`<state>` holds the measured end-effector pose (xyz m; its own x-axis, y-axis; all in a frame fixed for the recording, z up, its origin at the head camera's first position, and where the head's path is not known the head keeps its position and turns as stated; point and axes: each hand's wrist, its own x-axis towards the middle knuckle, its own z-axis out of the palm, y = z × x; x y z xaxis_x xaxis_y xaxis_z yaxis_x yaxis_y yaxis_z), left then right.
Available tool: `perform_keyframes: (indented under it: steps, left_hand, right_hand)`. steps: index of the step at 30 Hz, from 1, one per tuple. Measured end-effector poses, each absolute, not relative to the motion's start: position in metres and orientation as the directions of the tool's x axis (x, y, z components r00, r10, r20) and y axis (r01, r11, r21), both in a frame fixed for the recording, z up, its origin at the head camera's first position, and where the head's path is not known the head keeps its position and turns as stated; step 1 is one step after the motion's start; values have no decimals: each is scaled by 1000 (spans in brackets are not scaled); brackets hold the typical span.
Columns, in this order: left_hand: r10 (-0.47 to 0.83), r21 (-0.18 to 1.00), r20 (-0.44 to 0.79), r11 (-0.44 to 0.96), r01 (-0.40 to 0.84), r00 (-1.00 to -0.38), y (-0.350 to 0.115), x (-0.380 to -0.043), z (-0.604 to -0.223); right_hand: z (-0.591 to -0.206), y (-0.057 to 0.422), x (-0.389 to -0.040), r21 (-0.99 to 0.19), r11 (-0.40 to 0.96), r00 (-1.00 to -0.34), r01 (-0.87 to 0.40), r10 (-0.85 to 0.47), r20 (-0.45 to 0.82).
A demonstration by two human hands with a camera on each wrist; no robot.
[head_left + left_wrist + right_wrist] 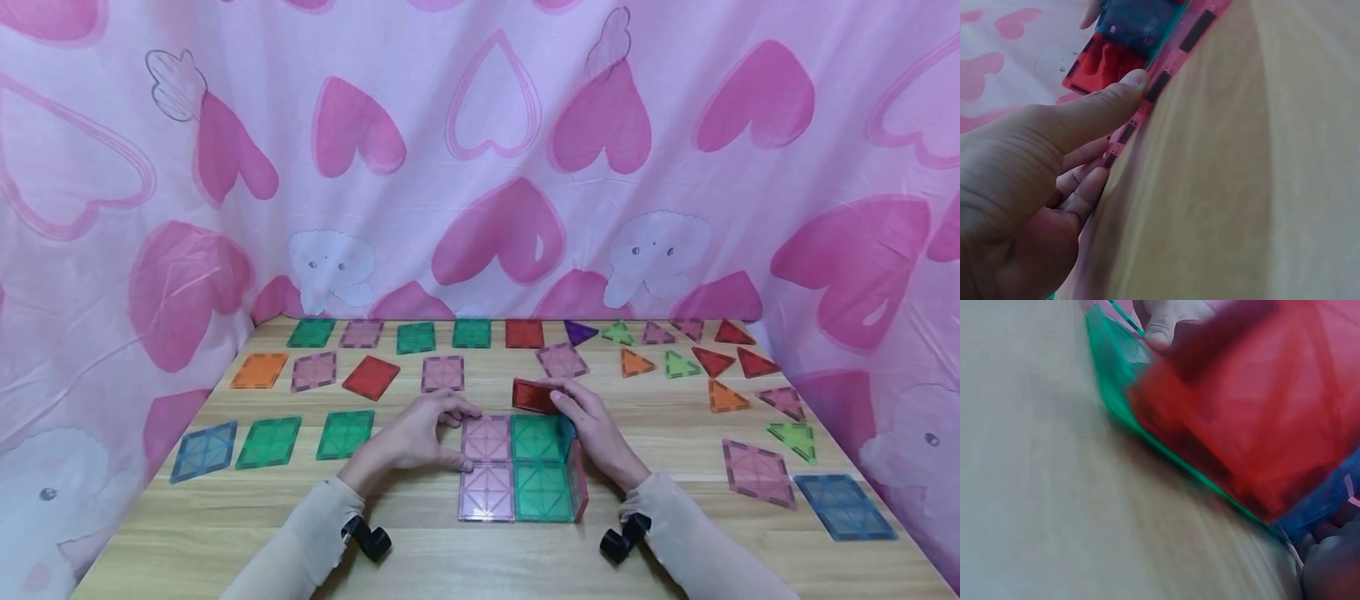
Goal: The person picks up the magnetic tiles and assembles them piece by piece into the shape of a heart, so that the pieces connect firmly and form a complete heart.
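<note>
Two pink square magnetic tiles [486,492] and two green square tiles [543,492] lie joined in a flat block. Along its right side stand a red tile [1260,412] and a blue tile [1322,499], both upright. My right hand [596,429] pinches another red square tile [532,396] between thumb and fingers, raised over the block's far edge beside the blue tile. At the block's left edge is my left hand [412,437], thumb and fingertips touching the side of the pink tiles. In the left wrist view its thumb [1104,109] rests along that edge.
Loose square tiles, such as a green one [345,435] and an orange one [258,371], lie left and behind. Several triangle tiles [712,361] lie at the back right. A pink tile [757,472] and a blue tile [845,507] lie at the right. A heart-patterned curtain [420,200] surrounds the table.
</note>
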<state>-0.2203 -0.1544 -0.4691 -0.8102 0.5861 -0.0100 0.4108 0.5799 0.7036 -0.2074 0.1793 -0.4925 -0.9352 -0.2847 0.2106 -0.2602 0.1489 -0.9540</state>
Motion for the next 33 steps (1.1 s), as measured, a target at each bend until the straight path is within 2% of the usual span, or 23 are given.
perform_keyframes:
  steps: [5,13,16,22,29,33]
  left_hand:
    - [574,696,3,586,414,-819,-149,-221,-472]
    - [623,662,72,554,505,-779,-130,-226,-472]
    - [599,645,98,570,510,-794,-132,-230,-467]
    - [492,561,241,632,534,-836,-158,-255,-457]
    - [476,517,151,709,480,-866,-182,-265,-467]
    - [480,498,155,717,488,-863,-183,-267,-469]
  right_hand:
    - [-491,183,-207,-958,160,-943,-240,-273,190]
    - [-491,196,-207,-958,158,-950,-238,-244,196]
    - [-491,199,-207,-959,144,-949,-244,-241,205]
    - [-491,199,-207,-963,130,-946,-237,-259,198]
    - [-494,197,-205,-974,113,-949,-196,-271,159]
    - [-493,197,-206,-976,114,-950,-186,-273,149]
